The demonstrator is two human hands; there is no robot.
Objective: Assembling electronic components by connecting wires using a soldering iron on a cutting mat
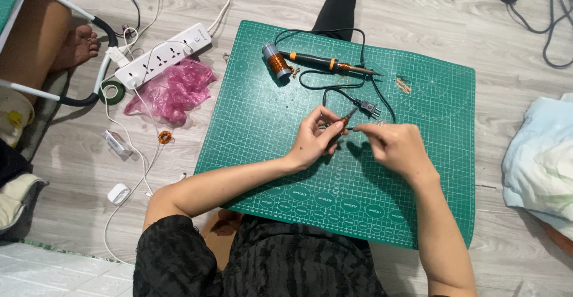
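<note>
On the green cutting mat (262, 130), open space lay at 6 and 9 o'clock of the hands. At 12 o'clock, a soldering iron (325, 63), its looping black cord (334, 85), plug (368, 107) and copper wire spool (276, 62) blocked passage.

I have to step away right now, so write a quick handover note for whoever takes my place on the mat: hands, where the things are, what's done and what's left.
Left hand: pinching a small tool with an orange grip over the green cutting mat.
Right hand: fingertips closed on something thin at the tool's tip; too small to identify.
Things: the soldering iron lies on the mat's far side, its plug loose on the mat, not in the power strip. The copper wire spool lies beside the iron's handle. Copper scraps lie to the right.
Done: nothing finished can be made out.
Left: the piece between the hands; the iron is unplugged.
</note>
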